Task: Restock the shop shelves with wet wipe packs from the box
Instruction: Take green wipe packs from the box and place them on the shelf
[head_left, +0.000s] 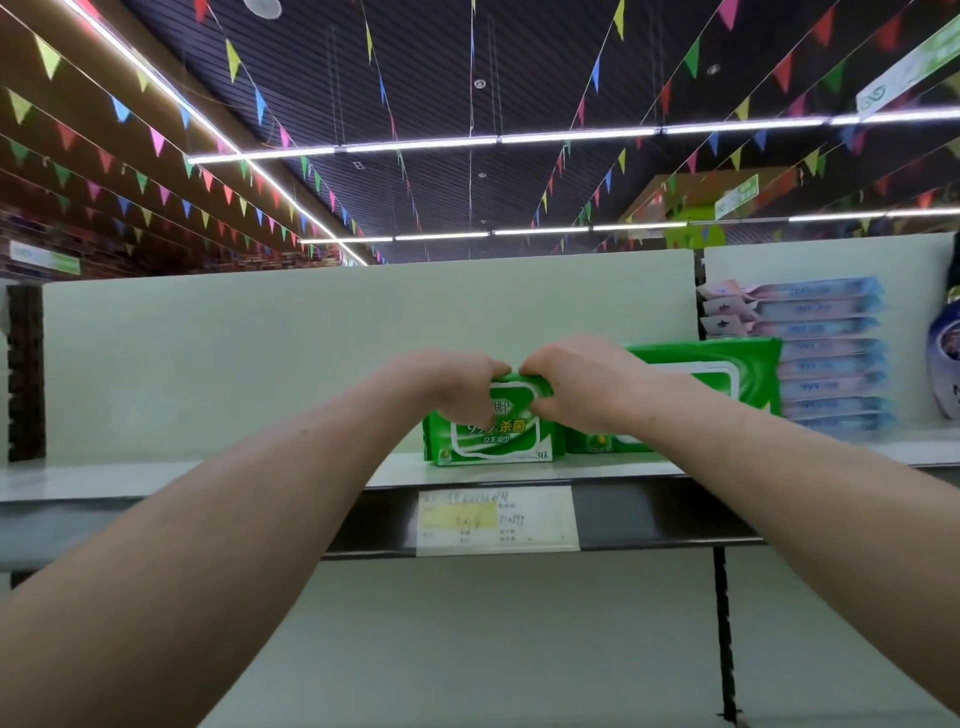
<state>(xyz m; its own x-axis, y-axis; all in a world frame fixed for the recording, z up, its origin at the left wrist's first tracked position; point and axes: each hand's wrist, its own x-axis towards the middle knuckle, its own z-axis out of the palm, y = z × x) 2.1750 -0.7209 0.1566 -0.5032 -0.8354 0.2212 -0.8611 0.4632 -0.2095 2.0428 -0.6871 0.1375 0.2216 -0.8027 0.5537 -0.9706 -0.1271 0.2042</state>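
From the head view, both bare forearms reach up to the top shelf (156, 480); the left hand (451, 387) and the right hand (576, 384) meet over one green wet wipe pack (493, 439); each hand's fingers curl over the pack's top edge, the left gripping its left end, the right gripping its right end; the knuckles of the two hands nearly touch. The pack stands upright on its long edge near the front of the shelf, its printed face towards the camera, its base on the shelf board.

Just to the right, a larger green pack (727, 376) shows behind the right wrist, its lower part hidden by the forearm; beyond it a stack of blue and pink packs (831, 358) lies flat against the white back panel (311, 338); a bottle (945, 353) sits at the frame's right edge, partly cut off. A price label (496, 519) hangs on the shelf's dark front rail, right below the held pack; its print is too blurred to read. Overhead, light strips (571, 136) and coloured bunting (234, 60) cross the dark ceiling.
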